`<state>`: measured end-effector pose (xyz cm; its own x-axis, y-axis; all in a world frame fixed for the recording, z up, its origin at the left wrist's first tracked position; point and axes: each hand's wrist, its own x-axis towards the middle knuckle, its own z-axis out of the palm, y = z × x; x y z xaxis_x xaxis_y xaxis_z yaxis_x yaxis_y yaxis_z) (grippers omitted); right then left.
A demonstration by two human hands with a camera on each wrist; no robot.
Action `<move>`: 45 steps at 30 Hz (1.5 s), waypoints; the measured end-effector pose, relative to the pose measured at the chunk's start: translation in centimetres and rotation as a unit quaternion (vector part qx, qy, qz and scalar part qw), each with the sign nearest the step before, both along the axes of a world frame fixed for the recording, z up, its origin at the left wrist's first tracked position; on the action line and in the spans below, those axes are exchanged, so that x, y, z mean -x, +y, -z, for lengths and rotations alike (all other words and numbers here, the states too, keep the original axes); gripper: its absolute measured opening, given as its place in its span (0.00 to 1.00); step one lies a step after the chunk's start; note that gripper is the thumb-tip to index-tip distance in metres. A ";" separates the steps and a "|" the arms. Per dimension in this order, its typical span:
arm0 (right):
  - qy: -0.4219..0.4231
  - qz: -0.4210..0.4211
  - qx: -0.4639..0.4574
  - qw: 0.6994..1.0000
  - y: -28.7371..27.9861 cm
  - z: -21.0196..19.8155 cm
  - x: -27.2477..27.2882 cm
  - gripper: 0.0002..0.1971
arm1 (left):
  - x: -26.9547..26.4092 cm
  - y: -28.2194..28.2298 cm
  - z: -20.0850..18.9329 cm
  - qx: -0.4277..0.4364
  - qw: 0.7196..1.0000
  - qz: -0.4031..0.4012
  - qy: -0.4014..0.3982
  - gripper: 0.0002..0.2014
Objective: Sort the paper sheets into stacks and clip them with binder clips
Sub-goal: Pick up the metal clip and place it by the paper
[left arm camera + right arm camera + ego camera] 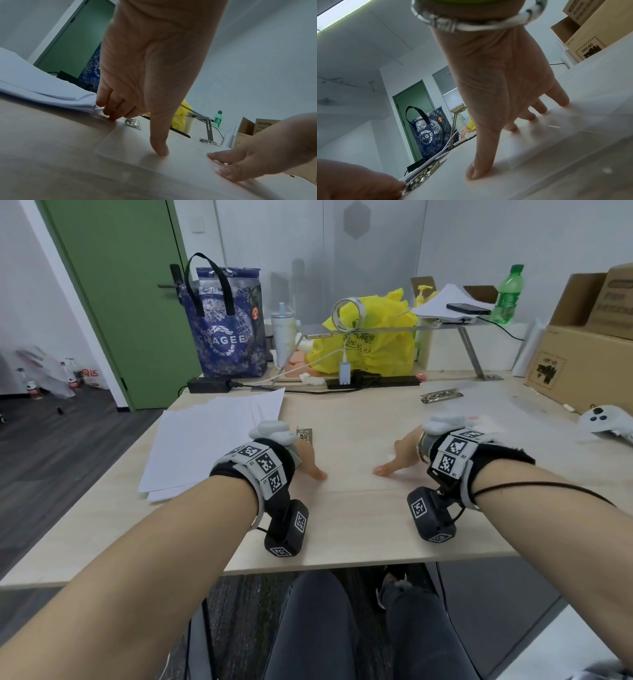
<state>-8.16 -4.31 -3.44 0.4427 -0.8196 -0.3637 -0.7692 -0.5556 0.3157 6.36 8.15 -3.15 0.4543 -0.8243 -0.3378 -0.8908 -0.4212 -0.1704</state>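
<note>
White paper sheets (212, 440) are lying in a loose fanned pile beside my left hand (306, 460) on the pale wooden bench (359, 518). I am resting both it and my right hand (397, 460) spread flat, holding nothing. Careless lifting risks scattering sheets.

Looks like a small office or workroom. Pale wood table (359, 412) set against a frosted glass partition (308, 251), with a green door (113, 285) at the left and grey plank flooring (51, 446). Loose white paper sheets (205, 436) spread on the table, more papers (442, 302) and a phone (467, 309) up on a metal riser shelf (376, 330). Power strip (376, 381) and charger brick (209, 385) along the back edge. Cardboard boxes (589, 337) stacked at the right, a blue tote bag (222, 326), a yellow plastic bag (376, 337), a tumbler (283, 337) and a green bottle (508, 296) as personal clutter.
</note>
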 end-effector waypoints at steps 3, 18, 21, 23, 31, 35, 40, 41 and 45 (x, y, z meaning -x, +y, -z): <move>-0.006 0.012 0.004 1.000 -0.1 0.2 0.2 0.50 | 0.1 0.3 0.0 0.007 1.000 -0.006 0.015 0.33; -0.022 0.016 -0.002 1.000 -0.6 0.9 0.4 0.51 | 1.2 0.3 0.0 -0.018 1.000 0.015 0.002 0.36; -0.026 0.011 -0.004 1.000 -0.6 0.9 0.5 0.50 | 1.3 0.2 -0.2 -0.021 1.000 0.017 -0.002 0.36; -0.024 0.010 -0.007 1.000 -0.7 0.8 0.5 0.50 | 1.4 -0.1 -0.3 -0.040 0.999 0.021 -0.013 0.37; 0.001 -0.004 -0.010 1.000 -0.7 0.4 0.2 0.51 | 1.4 -1.5 -1.1 -0.089 0.994 0.037 -0.045 0.35; -0.006 -0.010 -0.004 1.000 -0.8 0.4 0.5 0.50 | 1.5 -1.8 -1.7 -0.105 0.993 0.043 -0.041 0.38; -0.004 -0.014 -0.004 1.000 -0.7 0.3 0.5 0.52 | 1.0 -1.8 -2.6 -0.050 0.998 0.011 -0.021 0.32; -0.005 -0.012 -0.004 1.000 -0.7 0.3 0.5 0.52 | 1.0 -1.8 -2.9 -0.035 0.999 0.011 -0.024 0.29; -0.018 -0.008 -0.013 1.000 -0.8 0.5 0.8 0.51 | 0.9 -1.7 -3.9 0.042 0.999 0.007 -0.027 0.25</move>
<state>-8.93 -5.09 -3.95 0.4688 -0.8029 -0.3682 -0.7707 -0.5754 0.2737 5.51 6.45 0.79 0.4583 -0.8552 -0.2419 -0.8872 -0.4239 -0.1823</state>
